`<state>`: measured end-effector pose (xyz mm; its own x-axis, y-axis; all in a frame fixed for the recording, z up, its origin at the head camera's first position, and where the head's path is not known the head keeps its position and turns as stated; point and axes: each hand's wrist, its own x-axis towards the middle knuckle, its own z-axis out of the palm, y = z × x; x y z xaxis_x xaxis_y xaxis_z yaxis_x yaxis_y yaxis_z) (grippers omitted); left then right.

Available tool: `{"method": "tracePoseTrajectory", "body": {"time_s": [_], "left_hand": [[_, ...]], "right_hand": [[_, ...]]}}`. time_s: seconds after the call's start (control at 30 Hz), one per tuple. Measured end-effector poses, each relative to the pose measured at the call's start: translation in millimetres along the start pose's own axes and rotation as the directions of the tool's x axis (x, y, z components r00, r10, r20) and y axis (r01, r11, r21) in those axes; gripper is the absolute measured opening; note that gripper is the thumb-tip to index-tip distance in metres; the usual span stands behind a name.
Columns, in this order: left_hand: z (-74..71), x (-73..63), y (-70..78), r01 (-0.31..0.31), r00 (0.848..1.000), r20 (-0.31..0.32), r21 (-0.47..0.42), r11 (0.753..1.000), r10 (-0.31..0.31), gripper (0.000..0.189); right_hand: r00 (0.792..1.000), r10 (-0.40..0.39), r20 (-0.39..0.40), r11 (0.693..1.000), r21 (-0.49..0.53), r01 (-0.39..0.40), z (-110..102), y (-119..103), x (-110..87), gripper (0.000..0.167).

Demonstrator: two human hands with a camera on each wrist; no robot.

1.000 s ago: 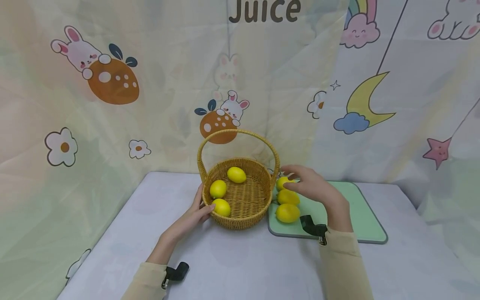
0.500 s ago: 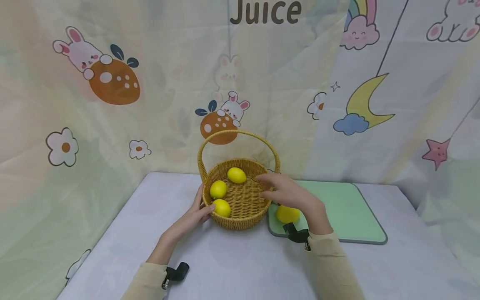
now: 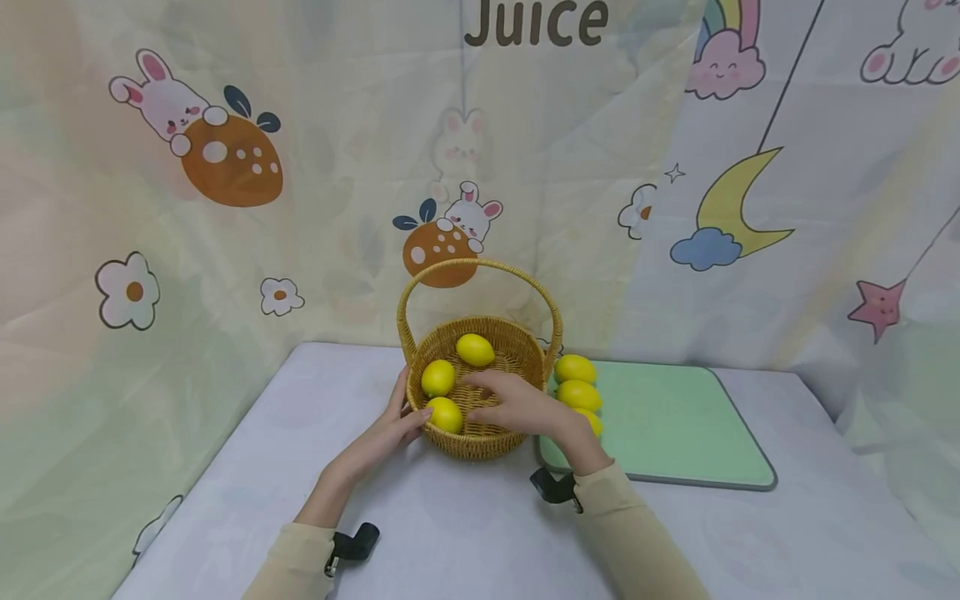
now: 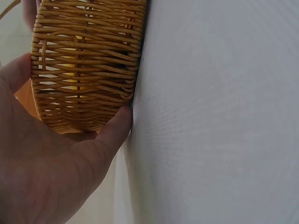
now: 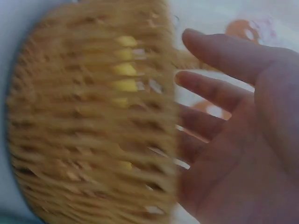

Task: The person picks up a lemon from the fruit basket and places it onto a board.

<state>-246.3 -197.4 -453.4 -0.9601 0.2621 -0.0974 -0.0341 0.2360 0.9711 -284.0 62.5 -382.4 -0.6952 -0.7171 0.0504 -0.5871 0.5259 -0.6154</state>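
our right hand (image 3: pixel 519 406), fingers parted and holding nothing, has moved from the flat green board (image 3: pixel 667 425) to over the round tan wicker basket (image 3: pixel 474 449), so our reach now nears the three yellow oval lemons (image 3: pixel 438 378) inside. our left hand (image 3: pixel 388 429) grips the basket's wall; three more lemons (image 3: pixel 578 396) line the board.

Place: staged tabletop set | cartoon-printed cloth backdrop (image 3: pixel 345 183) | white-covered table (image 3: pixel 465 533) | room type unclear
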Motion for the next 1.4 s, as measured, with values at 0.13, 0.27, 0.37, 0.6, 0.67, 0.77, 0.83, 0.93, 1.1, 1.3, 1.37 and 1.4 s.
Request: {"method": "tracePoseTrajectory", "body": {"time_s": [0.13, 0.27, 0.37, 0.6, 0.67, 0.77, 0.83, 0.93, 1.1, 1.3, 1.37, 1.4], "left_hand": [[1.1, 1.3, -0.8, -0.009, 1.0, 0.009, -0.014, 1.0, 0.009, 0.085], [1.5, 1.9, -1.0, -0.018, 1.0, 0.024, -0.017, 1.0, 0.019, 0.086], [0.8, 0.6, -1.3, -0.014, 1.0, 0.013, -0.011, 1.0, 0.014, 0.087], [1.4, 0.7, -2.7, -0.007, 1.0, 0.023, -0.014, 1.0, 0.007, 0.089], [1.2, 0.7, -2.3, -0.001, 1.0, 0.018, -0.012, 1.0, 0.002, 0.088], [0.2, 0.6, -1.5, 0.001, 1.0, 0.009, -0.011, 1.0, -0.001, 0.087], [-0.5, 0.4, -0.5, 0.003, 1.0, 0.007, -0.011, 1.0, -0.003, 0.086], [-0.5, -0.3, 0.8, 0.006, 1.0, 0.002, -0.008, 1.0, -0.006, 0.087], [-0.1, 0.1, 1.0, 0.012, 1.0, -0.01, -0.001, 1.0, -0.012, 0.088], [0.4, 1.5, -1.8, 0.014, 1.0, -0.017, 0.003, 1.0, -0.014, 0.085], [0.6, 1.5, -1.8, 0.013, 1.0, -0.018, 0.009, 1.0, -0.013, 0.085], [0.6, 1.4, -1.6, 0.013, 1.0, -0.018, 0.01, 1.0, -0.012, 0.085]], "right_hand": [[0.999, -0.016, 0.047, 1.0, -0.004, 0.016, 13.7, -0.8, 6.8, 0.054], [0.998, -0.011, 0.059, 1.0, -0.023, 0.013, 22.1, -3.0, 10.4, 0.052], [0.998, -0.025, 0.057, 0.999, -0.021, 0.026, 26.8, -3.3, 15.7, 0.049], [0.996, 0.0, 0.086, 0.998, -0.061, 0.006, 37.7, 4.4, 29.8, 0.045], [0.996, 0.016, 0.092, 0.998, -0.061, -0.011, 38.2, 4.9, 31.1, 0.045], [0.996, 0.027, 0.088, 0.998, -0.057, -0.022, 36.4, 2.9, 31.5, 0.042], [0.996, 0.032, 0.081, 0.998, -0.064, -0.027, 35.2, 1.7, 31.5, 0.039], [0.996, 0.039, 0.076, 0.996, -0.084, -0.033, 35.0, 2.3, 32.2, 0.036], [0.995, 0.076, 0.057, 0.993, -0.097, -0.07, 34.9, 4.2, 31.4, 0.042], [0.995, 0.094, 0.018, 0.988, -0.125, -0.091, 33.0, 3.7, 28.7, 0.043], [0.997, 0.075, 0.014, 0.988, -0.133, -0.073, 31.1, 3.0, 27.7, 0.042], [0.998, 0.066, 0.011, 0.989, -0.132, -0.064, 29.6, 2.2, 26.8, 0.042]]}}
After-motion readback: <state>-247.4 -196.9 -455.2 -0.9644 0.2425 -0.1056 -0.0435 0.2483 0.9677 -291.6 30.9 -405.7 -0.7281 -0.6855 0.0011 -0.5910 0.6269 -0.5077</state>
